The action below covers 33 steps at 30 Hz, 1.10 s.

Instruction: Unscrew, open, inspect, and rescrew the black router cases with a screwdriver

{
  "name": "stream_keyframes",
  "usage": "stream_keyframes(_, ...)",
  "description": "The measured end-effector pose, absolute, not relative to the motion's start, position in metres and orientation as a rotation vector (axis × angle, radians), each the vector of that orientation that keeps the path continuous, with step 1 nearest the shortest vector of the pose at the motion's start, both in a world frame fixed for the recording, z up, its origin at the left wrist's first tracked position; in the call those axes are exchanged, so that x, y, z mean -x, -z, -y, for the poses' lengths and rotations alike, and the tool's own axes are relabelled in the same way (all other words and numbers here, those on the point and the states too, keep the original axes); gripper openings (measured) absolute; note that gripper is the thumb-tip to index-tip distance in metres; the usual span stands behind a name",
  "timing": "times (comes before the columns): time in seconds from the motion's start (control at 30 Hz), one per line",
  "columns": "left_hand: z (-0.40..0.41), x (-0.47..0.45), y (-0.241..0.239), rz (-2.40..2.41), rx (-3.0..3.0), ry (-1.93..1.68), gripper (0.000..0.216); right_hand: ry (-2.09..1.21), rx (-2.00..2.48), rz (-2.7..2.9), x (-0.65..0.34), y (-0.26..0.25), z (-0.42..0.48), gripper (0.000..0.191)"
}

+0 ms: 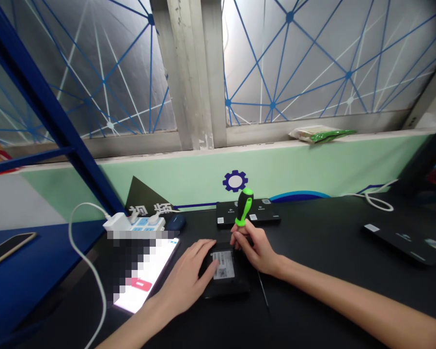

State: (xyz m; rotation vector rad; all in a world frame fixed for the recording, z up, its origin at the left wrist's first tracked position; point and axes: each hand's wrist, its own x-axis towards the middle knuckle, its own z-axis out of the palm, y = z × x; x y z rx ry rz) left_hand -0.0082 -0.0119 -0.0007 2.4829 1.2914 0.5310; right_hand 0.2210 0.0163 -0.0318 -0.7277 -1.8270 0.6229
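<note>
A black box-shaped device [227, 290] with a white printed label lies on the black table in front of me. My left hand [189, 274] rests over its left side with the fingers stretched out, the thumb on the label's edge. In my right hand [256, 247] is a screwdriver [245, 206] with a black and green handle. It stands nearly upright over the device's far right corner, gripped low by closed fingers. My fingers hide its tip. Just right of the device, a thin dark metal rod [263, 291] lies on the table.
Two flat black boxes [249, 213] lie behind the device, another black box [407, 242] at the right. Left are a lit phone [148, 276], a power strip [143, 225] with a white cable [94, 271], and a dark blue rounded case [176, 222]. A second phone [9, 249] lies far left.
</note>
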Motion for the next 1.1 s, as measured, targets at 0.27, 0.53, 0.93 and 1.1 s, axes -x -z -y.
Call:
stream_keyframes(0.27, 0.0099, 0.0110, 0.0046, -1.291, -2.529, -0.527, 0.042, -0.621, 0.711, 1.832, -0.2210, 0.0320, -0.0169, 0.011)
stream_keyframes(0.53, 0.0090, 0.0134, 0.0083, -1.289, -2.562, -0.511, 0.044, -0.614, 0.702, 1.854, -0.2209, 0.0304, -0.0174, 0.010)
stream_keyframes(0.93, 0.0083, 0.0136, 0.0043, -1.306, -2.549, -0.453, 0.044, -0.592, 0.717, 1.860, -0.2193, 0.0255, -0.0156, 0.014)
stream_keyframes(1.1, 0.0086, 0.0128, 0.0029, -1.306, -2.538, -0.455, 0.043, -0.610, 0.703, 1.871, -0.2214, 0.0308, -0.0178, 0.021)
